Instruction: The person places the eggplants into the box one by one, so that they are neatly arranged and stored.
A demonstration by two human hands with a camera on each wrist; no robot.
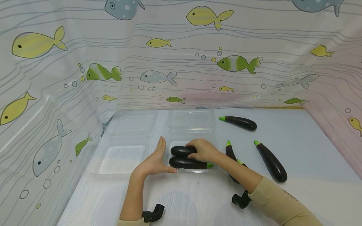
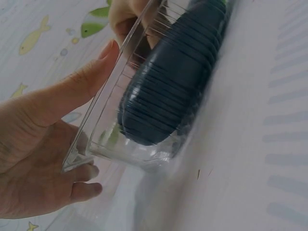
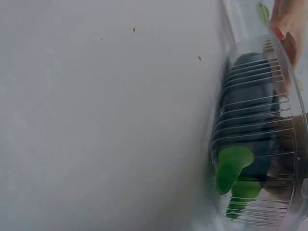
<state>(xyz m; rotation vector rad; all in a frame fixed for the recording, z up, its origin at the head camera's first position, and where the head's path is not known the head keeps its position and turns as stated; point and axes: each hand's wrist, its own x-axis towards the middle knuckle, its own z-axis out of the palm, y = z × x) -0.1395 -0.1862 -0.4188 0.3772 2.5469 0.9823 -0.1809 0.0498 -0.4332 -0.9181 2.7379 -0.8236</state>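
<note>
A clear plastic box (image 1: 190,121) with its lid folded back holds two toy eggplants side by side. The nearer eggplant (image 1: 185,163) lies along the front wall, its green stem to the right. Over the farther eggplant (image 1: 179,151), my right hand (image 1: 204,150) curls its fingers and thumb, gripping its right part and hiding the stem end in the head view. My left hand (image 1: 152,161) steadies the box's left end, thumb along the front rim and fingers straight beyond the side. In the left wrist view the thumb (image 2: 79,86) lies right at the rim.
Another clear lidded box (image 1: 124,158) stands open to the left. More eggplants lie on the right: one at the back (image 1: 240,122), one at far right (image 1: 272,161), and others partly under my right forearm (image 1: 230,151). A fish-patterned curtain (image 1: 169,59) encloses the back and sides.
</note>
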